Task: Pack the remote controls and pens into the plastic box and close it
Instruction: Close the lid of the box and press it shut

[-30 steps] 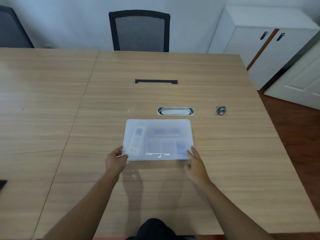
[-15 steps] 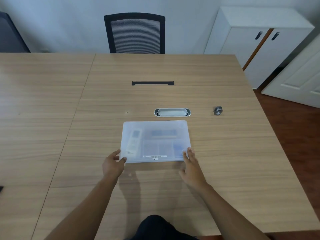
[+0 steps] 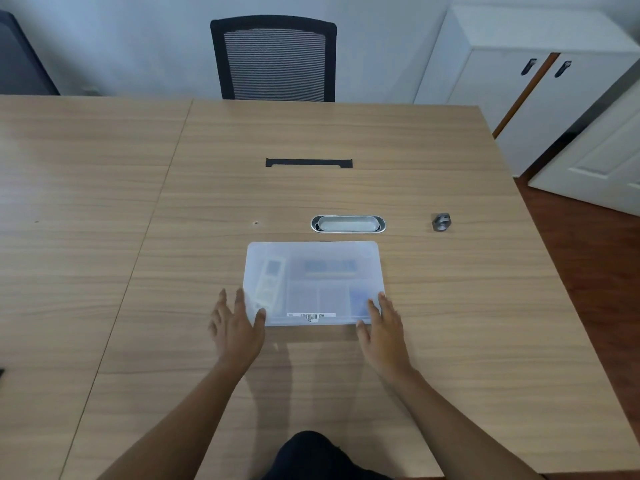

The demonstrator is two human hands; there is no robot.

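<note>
we see the left hand [image 3: 237, 327] lying palm down at the near left corner of the plastic box [image 3: 313, 282], its fingers [image 3: 221, 304] spread loosely and stretched forward. the thumb rests against the front left corner of the lid, while the other fingers lie just beside the box's left edge, over the table [image 3: 346, 133]; it grips nothing. the right hand [image 3: 384, 329] sits at the near right corner, also flat and relaxed, fingers slightly parted. its fingertips [image 3: 375, 306] overlap the lid's right front corner, and we cannot tell whether they press down or only touch. neither hand pinches or holds anything.

the box lies flat on the wooden table, in front of us and a little right of the centre seam, with its translucent lid down over it. through the frosted lid we make out a white remote control [image 3: 268, 287] lying lengthwise in the left compartment. a darker blurred shape [image 3: 330, 265] lies across the far section, and a bluish patch [image 3: 358, 299] shows at the near right; we cannot tell what these are. a barcode label [image 3: 311, 315] runs along the front edge.

just beyond the box is an oval metal cable port [image 3: 348, 224], and further back a black slot [image 3: 309, 163]. a small grey metal object [image 3: 441, 222] stands well apart to the right. a black mesh chair [image 3: 273, 58] faces us at the far side, with a white cabinet [image 3: 519, 71] to its right.
</note>
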